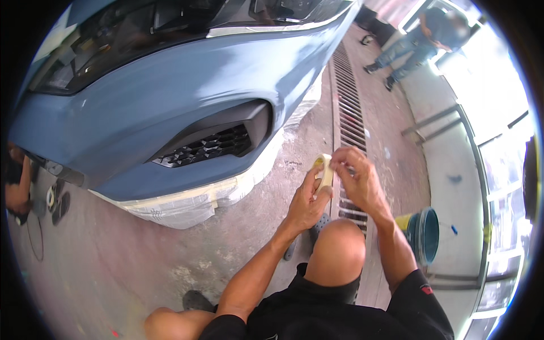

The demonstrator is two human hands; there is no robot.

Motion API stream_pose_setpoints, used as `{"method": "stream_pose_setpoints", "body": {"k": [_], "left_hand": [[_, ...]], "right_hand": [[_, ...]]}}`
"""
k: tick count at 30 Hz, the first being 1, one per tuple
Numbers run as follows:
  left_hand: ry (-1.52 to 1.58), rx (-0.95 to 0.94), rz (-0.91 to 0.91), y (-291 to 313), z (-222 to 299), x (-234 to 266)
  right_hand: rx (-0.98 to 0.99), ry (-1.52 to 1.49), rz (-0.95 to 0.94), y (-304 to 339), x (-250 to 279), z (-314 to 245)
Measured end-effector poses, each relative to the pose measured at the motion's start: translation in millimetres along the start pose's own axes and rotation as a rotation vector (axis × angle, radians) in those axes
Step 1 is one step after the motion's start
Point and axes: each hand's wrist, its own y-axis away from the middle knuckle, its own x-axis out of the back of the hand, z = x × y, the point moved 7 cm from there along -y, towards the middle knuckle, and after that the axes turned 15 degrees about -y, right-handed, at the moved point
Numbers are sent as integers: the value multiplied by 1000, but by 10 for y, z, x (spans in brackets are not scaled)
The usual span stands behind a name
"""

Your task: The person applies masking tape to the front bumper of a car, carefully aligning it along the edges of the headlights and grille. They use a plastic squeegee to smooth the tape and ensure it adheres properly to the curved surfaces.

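My left hand [309, 203] is closed around a pale yellow roll of masking tape [327, 178], held up in front of my raised knee. Against the roll's right side, my right hand [359, 177] is closed in a pinch at the tape; the exact bit between its fingertips is too small to make out. Left of both hands and apart from them stands a blue-grey car bumper [133, 122] with a black honeycomb grille [212, 144]. Masking tape and clear film [175, 212] line the bumper's lower edge.
A floor drain grate [350, 96] runs beside my hands. To the right is a teal bucket [430, 235] near a low wall. A person [422, 42] stands at the far right; another person's arm [24, 184] shows at the left, near a hose [38, 241].
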Motion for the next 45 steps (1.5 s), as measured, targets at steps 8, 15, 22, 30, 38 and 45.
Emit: {"method": "stream_pose_setpoints", "body": {"k": [8, 15, 22, 30, 38, 45], "left_hand": [[91, -97, -131, 657, 1237, 642], [318, -266, -109, 914, 1822, 1050], [110, -19, -120, 1086, 1932, 1366], [89, 110, -46, 1151, 1790, 1707], [-807, -481, 425, 1447, 1597, 1015], [-1239, 287, -290, 2747, -1750, 453]], "right_hand": [[-53, 243, 136, 450, -301, -1484], [-116, 349, 177, 269, -653, -2622], [51, 487, 214, 346, -798, -2898], [279, 260, 95, 140, -879, -2742], [77, 115, 419, -265, -103, -1036], [-6, 8, 367, 229, 129, -328]]}}
